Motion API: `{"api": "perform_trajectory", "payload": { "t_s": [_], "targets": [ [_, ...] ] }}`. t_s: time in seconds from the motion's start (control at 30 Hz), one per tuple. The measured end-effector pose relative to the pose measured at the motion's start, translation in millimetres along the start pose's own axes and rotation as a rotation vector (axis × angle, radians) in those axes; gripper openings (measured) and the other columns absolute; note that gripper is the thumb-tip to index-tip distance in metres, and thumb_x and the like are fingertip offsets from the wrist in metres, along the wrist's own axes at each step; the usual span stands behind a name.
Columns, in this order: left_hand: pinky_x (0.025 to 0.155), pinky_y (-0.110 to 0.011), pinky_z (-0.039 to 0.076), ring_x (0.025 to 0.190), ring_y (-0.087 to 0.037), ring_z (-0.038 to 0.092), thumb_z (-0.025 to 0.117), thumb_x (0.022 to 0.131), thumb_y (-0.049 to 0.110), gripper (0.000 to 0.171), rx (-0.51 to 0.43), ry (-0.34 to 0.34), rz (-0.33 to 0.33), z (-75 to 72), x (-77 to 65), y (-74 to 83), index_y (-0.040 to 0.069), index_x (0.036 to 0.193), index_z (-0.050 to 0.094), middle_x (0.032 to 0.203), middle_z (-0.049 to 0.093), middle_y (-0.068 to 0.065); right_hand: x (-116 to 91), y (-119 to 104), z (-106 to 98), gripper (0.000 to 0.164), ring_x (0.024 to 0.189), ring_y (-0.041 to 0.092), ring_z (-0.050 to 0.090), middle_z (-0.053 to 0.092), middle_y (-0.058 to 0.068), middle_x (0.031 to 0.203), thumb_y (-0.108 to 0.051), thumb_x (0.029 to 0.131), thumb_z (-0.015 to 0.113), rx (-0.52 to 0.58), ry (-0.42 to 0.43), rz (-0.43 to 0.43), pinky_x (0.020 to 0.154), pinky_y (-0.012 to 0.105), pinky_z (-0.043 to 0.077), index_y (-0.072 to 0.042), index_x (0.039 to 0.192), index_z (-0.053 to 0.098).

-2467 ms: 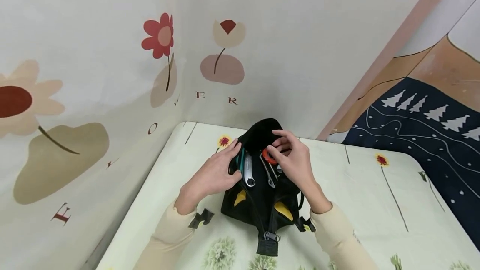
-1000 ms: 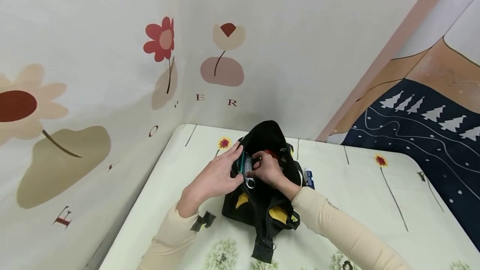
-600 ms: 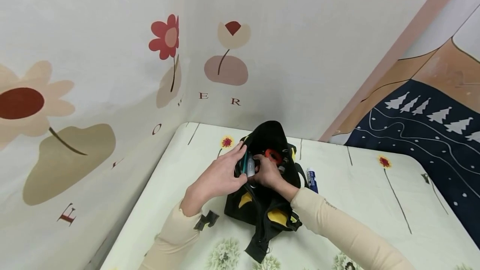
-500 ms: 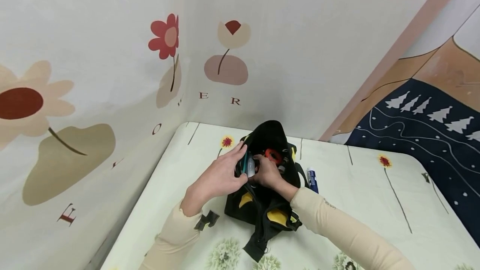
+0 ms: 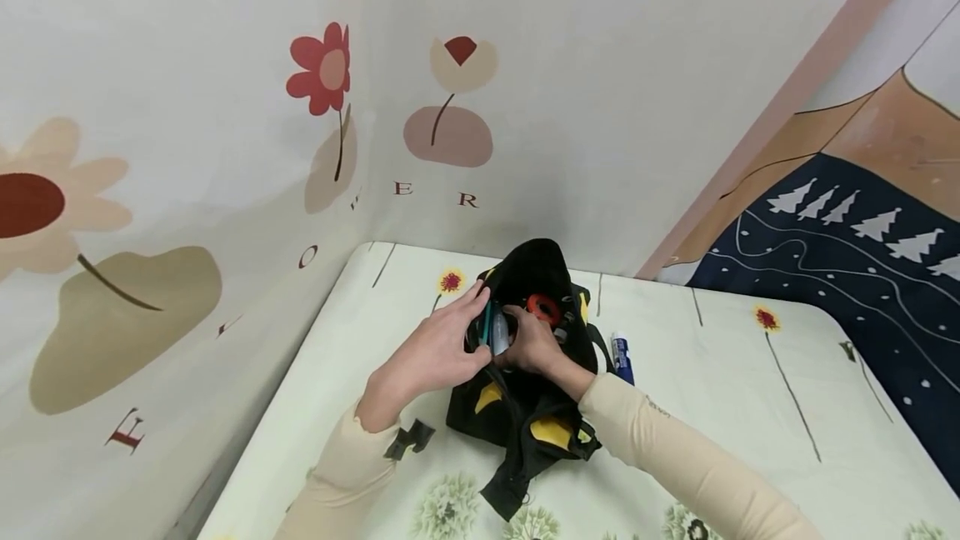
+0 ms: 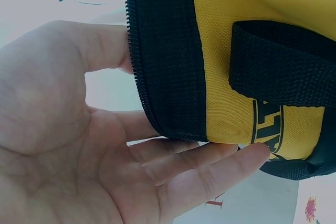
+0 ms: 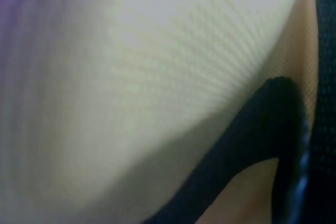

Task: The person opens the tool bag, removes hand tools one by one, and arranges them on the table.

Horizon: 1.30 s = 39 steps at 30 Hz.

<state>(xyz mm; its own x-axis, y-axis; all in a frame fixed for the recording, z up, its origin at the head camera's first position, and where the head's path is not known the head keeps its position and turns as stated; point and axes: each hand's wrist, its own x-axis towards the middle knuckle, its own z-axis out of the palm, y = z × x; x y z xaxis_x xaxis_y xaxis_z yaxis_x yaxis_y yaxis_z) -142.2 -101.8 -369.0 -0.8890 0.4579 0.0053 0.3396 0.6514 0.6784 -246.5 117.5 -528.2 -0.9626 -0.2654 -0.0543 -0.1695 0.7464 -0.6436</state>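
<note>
Maybe the black-and-yellow fabric bag (image 5: 522,408) sags if the left hand (image 5: 431,354) clamping it slips. The right hand (image 5: 536,347) hides its grip.

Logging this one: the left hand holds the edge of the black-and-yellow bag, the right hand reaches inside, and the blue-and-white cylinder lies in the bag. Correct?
Not quite: the head view shows the blue-and-white cylinder outside the bag, on the table to its right. The rest stands.
</note>
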Motion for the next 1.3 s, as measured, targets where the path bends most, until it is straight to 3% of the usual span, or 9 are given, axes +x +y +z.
{"api": "perform_trajectory", "payload": {
  "t_s": [0.17,0.4,0.57,0.77,1.0,1.07,1.17,1.23,1.3],
  "targets": [
    [0.109,-0.052,0.049,0.156,-0.040,0.047,0.065,0.100,0.012,0.080,0.007,0.007,0.003,-0.6,-0.6,-1.4,-0.001,0.173,0.033,0.184,0.022,-0.014,4,7,-2,0.099,0.069,0.018,0.067,0.071,0.001,0.080,-0.022,0.066,0.107,0.078,-0.029,0.041,0.063,0.034,0.055,-0.011,0.154,0.064],
    [0.092,-0.047,0.047,0.110,-0.032,0.070,0.063,0.100,0.012,0.080,0.020,0.008,0.004,-0.8,-1.6,-2.4,-0.001,0.173,0.033,0.184,0.022,-0.014,1,4,-8,0.103,0.073,0.019,0.069,0.073,0.001,0.081,-0.020,0.064,0.108,0.121,-0.059,0.108,0.064,0.034,0.055,-0.017,0.156,0.063],
    [0.094,-0.047,0.047,0.123,-0.034,0.066,0.063,0.100,0.013,0.079,0.021,0.016,0.013,-1.2,-1.9,-2.6,-0.001,0.172,0.033,0.184,0.023,-0.015,-11,-10,-19,0.100,0.079,0.022,0.070,0.075,0.007,0.090,-0.016,0.068,0.106,0.190,-0.084,0.128,0.068,0.036,0.058,-0.010,0.158,0.061],
    [0.090,-0.045,0.047,0.108,-0.030,0.067,0.063,0.100,0.013,0.079,0.023,0.018,0.011,-1.8,-2.0,-2.3,-0.001,0.172,0.033,0.183,0.023,-0.016,-29,-35,-40,0.096,0.083,0.026,0.069,0.074,0.012,0.094,-0.012,0.074,0.104,0.214,-0.070,0.121,0.071,0.037,0.058,-0.004,0.158,0.058],
    [0.097,-0.049,0.047,0.148,-0.041,0.053,0.063,0.100,0.014,0.080,0.019,0.022,-0.001,-2.2,-2.6,-3.1,0.000,0.173,0.033,0.183,0.025,-0.016,-53,-68,-61,0.092,0.088,0.023,0.069,0.074,0.015,0.105,-0.003,0.076,0.101,0.203,-0.008,0.147,0.079,0.038,0.059,-0.004,0.158,0.059],
    [0.093,-0.047,0.048,0.138,-0.038,0.060,0.064,0.101,0.014,0.079,0.023,0.024,0.003,-2.3,-2.5,-3.7,0.000,0.173,0.033,0.183,0.025,-0.016,-56,-69,-63,0.094,0.089,0.022,0.070,0.073,0.017,0.112,-0.001,0.075,0.101,0.203,0.005,0.147,0.079,0.038,0.059,-0.004,0.159,0.059],
    [0.081,-0.040,0.047,0.097,-0.026,0.071,0.064,0.102,0.013,0.079,0.021,0.021,0.012,-2.6,-2.3,-5.1,-0.001,0.173,0.032,0.183,0.024,-0.016,-60,-69,-66,0.095,0.090,0.022,0.070,0.073,0.017,0.112,0.000,0.074,0.101,0.210,0.029,0.148,0.078,0.038,0.060,-0.005,0.159,0.059],
    [0.072,-0.037,0.043,0.068,-0.017,0.057,0.064,0.102,0.013,0.079,0.012,0.014,0.016,-2.8,-2.4,-5.7,-0.001,0.173,0.032,0.183,0.022,-0.017,-62,-69,-68,0.096,0.091,0.022,0.070,0.073,0.015,0.110,-0.001,0.074,0.101,0.217,0.045,0.152,0.080,0.039,0.060,-0.007,0.159,0.059],
    [0.070,-0.036,0.041,0.057,-0.013,0.046,0.064,0.102,0.012,0.079,0.005,0.010,0.014,-3.1,-2.7,-6.1,-0.001,0.173,0.031,0.183,0.022,-0.017,-64,-69,-69,0.096,0.091,0.022,0.070,0.075,0.014,0.106,-0.002,0.074,0.101,0.225,0.057,0.153,0.082,0.041,0.060,-0.008,0.160,0.059]
  ]
}}
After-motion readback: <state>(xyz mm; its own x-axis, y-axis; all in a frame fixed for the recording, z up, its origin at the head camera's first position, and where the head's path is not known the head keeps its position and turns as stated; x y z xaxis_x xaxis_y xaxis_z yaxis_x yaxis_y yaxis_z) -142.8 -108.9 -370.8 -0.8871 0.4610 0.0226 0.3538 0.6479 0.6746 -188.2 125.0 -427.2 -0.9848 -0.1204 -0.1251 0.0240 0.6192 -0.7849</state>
